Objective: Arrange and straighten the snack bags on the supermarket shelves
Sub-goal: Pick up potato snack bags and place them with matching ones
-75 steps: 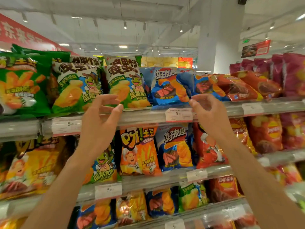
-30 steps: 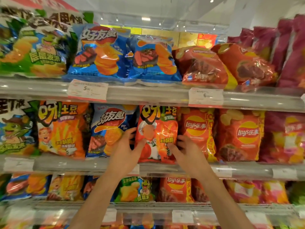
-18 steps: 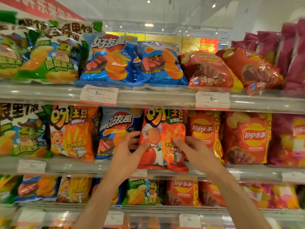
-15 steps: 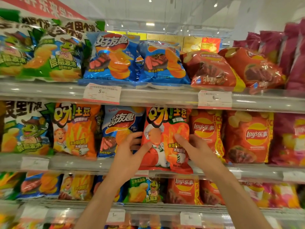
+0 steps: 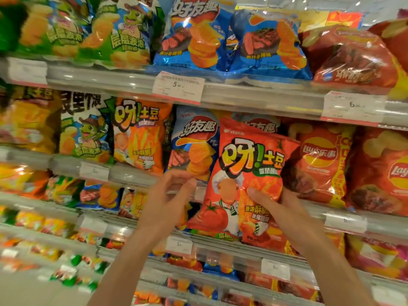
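A red tomato-flavour snack bag [image 5: 247, 173] hangs in front of the middle shelf [image 5: 132, 176], pulled out from its row and tilted. My right hand [image 5: 280, 208] grips its lower right side, thumb across the front. Just left of the bag, my left hand [image 5: 167, 199] is off it, fingers loosely curled and holding nothing. A blue snack bag [image 5: 194, 146] stands on the shelf behind my left hand, and another blue bag [image 5: 262, 127] shows in the gap behind the red one.
An orange snack bag [image 5: 139, 133] and a green-and-blue bag [image 5: 88, 129] stand to the left. Red Lay's bags [image 5: 320, 160] fill the right. The top shelf [image 5: 254, 96] carries green, blue and red bags. Price tags [image 5: 178, 87] line the shelf edges. Lower shelves hold several more bags.
The red bag has come forward off the middle shelf and tilted, held by my right hand alone. My left hand has let go and drawn back to the left.
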